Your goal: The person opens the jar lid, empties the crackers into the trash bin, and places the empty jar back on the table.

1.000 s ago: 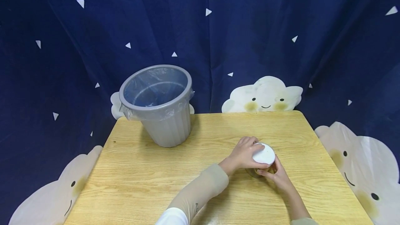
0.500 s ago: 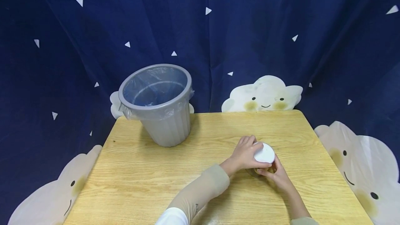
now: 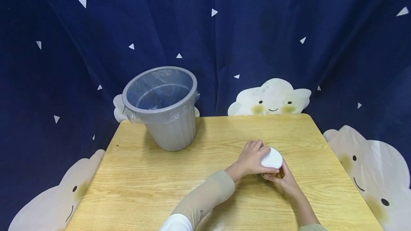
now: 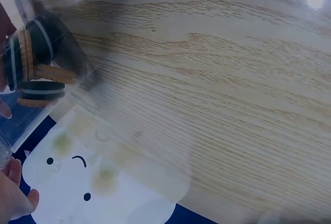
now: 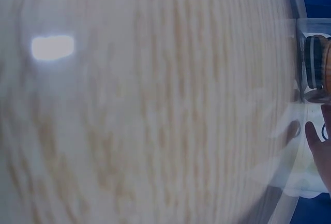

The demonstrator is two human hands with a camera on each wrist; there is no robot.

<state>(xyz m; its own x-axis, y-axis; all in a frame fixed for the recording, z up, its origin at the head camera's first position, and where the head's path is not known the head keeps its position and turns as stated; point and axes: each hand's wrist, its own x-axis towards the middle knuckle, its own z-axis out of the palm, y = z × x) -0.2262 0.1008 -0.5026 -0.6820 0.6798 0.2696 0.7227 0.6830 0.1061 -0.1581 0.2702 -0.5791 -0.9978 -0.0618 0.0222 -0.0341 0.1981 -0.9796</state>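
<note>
A clear jar [image 3: 260,177] with a round white lid [image 3: 272,159] is near the right middle of the wooden table. My left hand [image 3: 252,159] grips the lid from the left, thumb along its near side. Lower on the right, my right hand [image 3: 287,181] holds the jar's body. In the left wrist view, sandwich biscuits [image 4: 42,87], dark and tan with a pale layer, lie inside the clear wall. The right wrist view catches the jar [image 5: 315,97] and some fingers [image 5: 321,154] at its edge. Most of the jar is hidden by the hands in the head view.
A grey waste bin [image 3: 171,131] with a clear plastic liner stands at the back left of the wooden table [image 3: 154,188]. Behind hangs a dark blue curtain [image 3: 257,38] with white triangles and clouds.
My left hand and its fingers have shifted slightly on the lid, showing a little more of its far left edge. The jar and right hand stay in place.
</note>
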